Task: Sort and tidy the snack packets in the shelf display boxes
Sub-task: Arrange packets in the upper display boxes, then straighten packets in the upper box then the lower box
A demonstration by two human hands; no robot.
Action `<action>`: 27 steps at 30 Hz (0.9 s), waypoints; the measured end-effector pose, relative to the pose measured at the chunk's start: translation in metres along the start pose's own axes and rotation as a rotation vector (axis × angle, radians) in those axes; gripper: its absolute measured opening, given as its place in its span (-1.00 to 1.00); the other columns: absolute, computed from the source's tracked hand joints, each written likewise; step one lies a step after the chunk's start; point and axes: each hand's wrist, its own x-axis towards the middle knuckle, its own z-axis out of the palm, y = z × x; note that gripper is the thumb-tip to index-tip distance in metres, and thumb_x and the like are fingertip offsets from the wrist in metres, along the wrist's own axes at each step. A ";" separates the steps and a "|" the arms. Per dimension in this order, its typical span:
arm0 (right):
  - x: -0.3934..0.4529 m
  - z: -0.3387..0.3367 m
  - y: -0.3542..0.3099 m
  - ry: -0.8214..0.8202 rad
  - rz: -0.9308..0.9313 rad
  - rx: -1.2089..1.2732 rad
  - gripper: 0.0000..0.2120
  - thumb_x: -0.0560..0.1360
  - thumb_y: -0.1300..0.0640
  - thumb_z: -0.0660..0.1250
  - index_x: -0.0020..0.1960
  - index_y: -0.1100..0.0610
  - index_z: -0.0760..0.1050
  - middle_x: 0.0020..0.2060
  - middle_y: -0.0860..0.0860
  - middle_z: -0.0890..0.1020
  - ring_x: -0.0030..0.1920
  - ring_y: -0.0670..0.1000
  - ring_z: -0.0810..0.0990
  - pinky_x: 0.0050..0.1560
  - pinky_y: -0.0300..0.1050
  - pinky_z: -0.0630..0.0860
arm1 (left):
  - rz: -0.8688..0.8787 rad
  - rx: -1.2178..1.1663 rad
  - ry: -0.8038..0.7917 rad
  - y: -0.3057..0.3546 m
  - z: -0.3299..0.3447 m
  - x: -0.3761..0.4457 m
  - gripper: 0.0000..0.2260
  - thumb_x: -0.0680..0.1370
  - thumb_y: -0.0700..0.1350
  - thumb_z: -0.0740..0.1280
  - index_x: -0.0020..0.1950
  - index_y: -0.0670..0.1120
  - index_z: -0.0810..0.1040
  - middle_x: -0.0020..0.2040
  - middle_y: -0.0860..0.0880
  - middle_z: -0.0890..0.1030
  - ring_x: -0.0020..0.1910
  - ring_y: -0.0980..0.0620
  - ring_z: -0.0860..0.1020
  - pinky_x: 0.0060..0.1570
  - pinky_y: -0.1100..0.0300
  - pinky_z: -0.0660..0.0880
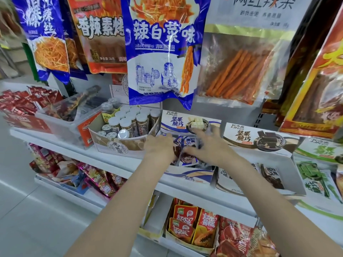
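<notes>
A blue-and-white display box (187,176) stands on the middle shelf and holds small blue-and-white snack packets (189,140). Both my hands are inside it. My left hand (159,148) lies over the packets at the box's left side, its fingers curled down among them. My right hand (209,146) reaches in from the right, fingers spread and bent onto the packets; one packet (187,158) lies under its thumb. The hands blur, and whether either grips a packet does not show. A brown-and-white box (259,145) of the same snack stands directly right.
A cardboard box of white-capped jars (128,125) stands just left of the blue box. A clear plastic bin (70,115) and red packets (20,102) lie further left. Large snack bags (161,52) hang overhead. A green box (319,151) sits far right. Lower shelves hold red packets (193,225).
</notes>
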 end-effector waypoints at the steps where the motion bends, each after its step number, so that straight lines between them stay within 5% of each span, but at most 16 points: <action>1: 0.001 0.000 -0.006 -0.082 -0.016 -0.097 -0.40 0.47 -0.23 0.23 0.45 -0.21 0.12 0.49 0.10 -0.15 0.43 0.35 0.10 0.38 0.15 0.18 | 0.001 -0.040 0.022 -0.003 -0.002 0.000 -0.62 0.52 -0.04 0.33 0.27 -0.10 0.33 0.19 -0.13 0.49 0.23 -0.19 0.40 0.04 0.03 0.42; 3: 0.003 -0.005 -0.011 -0.223 -0.025 -0.199 -0.50 0.49 -0.18 0.21 0.40 -0.24 0.21 0.49 0.04 -0.25 0.44 0.38 -0.04 0.39 0.19 0.12 | 0.034 -0.168 0.128 -0.011 -0.005 -0.003 -0.71 0.50 -0.07 0.35 0.16 -0.14 0.41 0.08 -0.15 0.54 0.12 -0.20 0.50 -0.02 0.01 0.45; 6: 0.004 -0.015 -0.008 -0.265 -0.070 -0.272 -0.59 0.48 -0.11 0.26 0.31 -0.09 0.37 0.48 0.11 -0.10 0.45 0.28 0.11 0.39 0.12 0.19 | 0.071 -0.341 0.257 -0.022 -0.003 -0.016 -0.80 0.51 -0.07 0.36 0.03 -0.14 0.45 -0.05 -0.16 0.59 -0.04 -0.20 0.55 -0.15 0.06 0.42; 11: -0.007 -0.010 0.017 0.059 0.022 -0.101 -0.82 0.46 0.13 0.34 0.02 0.19 0.56 0.22 0.14 0.33 0.15 0.10 0.45 0.11 -0.14 0.39 | 0.024 -0.425 0.421 -0.029 0.005 -0.022 -0.86 0.55 -0.09 0.30 0.03 -0.14 0.44 -0.23 -0.15 0.57 -0.17 -0.17 0.55 -0.27 0.13 0.32; 15: -0.015 -0.010 0.015 0.066 0.021 -0.105 -0.70 0.56 -0.01 0.20 0.15 0.18 0.46 0.04 0.16 0.56 -0.06 0.08 0.44 -0.12 -0.15 0.37 | 0.036 -0.342 0.455 -0.026 0.014 -0.024 -0.85 0.55 -0.11 0.27 0.08 -0.14 0.43 -0.05 -0.15 0.56 -0.04 -0.16 0.53 -0.20 0.11 0.36; 18: -0.009 -0.014 0.002 -0.013 0.055 -0.057 -0.47 0.55 -0.20 0.08 0.34 0.15 0.27 0.14 0.19 0.52 0.07 0.16 0.51 -0.07 -0.08 0.40 | 0.150 -0.325 0.489 -0.022 0.019 -0.022 -0.85 0.48 -0.27 0.32 0.04 -0.16 0.48 0.12 -0.13 0.42 0.08 -0.14 0.43 0.00 0.07 0.42; 21: 0.006 -0.005 -0.011 -0.094 0.125 -0.127 -0.24 0.43 -0.31 0.22 0.44 0.11 0.10 0.36 0.20 0.26 0.29 0.22 0.36 0.14 0.00 0.40 | 0.283 -0.331 0.479 -0.017 0.018 -0.020 -0.80 0.51 -0.28 0.26 0.08 -0.09 0.55 0.08 -0.06 0.54 0.11 -0.07 0.43 0.09 0.09 0.30; 24: 0.017 0.009 -0.016 -0.181 0.172 -0.130 -0.11 0.36 -0.19 0.39 0.48 0.09 0.00 0.41 0.21 0.10 0.33 0.25 0.32 0.18 0.03 0.41 | 0.285 -0.253 0.327 -0.017 0.024 -0.021 -0.73 0.57 -0.18 0.17 0.22 0.02 0.50 0.12 0.05 0.58 0.19 0.01 0.41 0.18 0.14 0.18; 27: 0.013 0.014 -0.010 0.012 0.117 -0.030 -0.19 0.35 0.12 0.46 0.45 -0.01 0.09 0.38 0.17 0.14 0.27 0.29 0.37 0.15 0.04 0.44 | 0.285 -0.262 0.272 -0.022 0.032 -0.020 -0.69 0.55 -0.19 0.20 0.27 0.04 0.47 0.21 0.08 0.53 0.24 0.03 0.36 0.21 0.15 0.19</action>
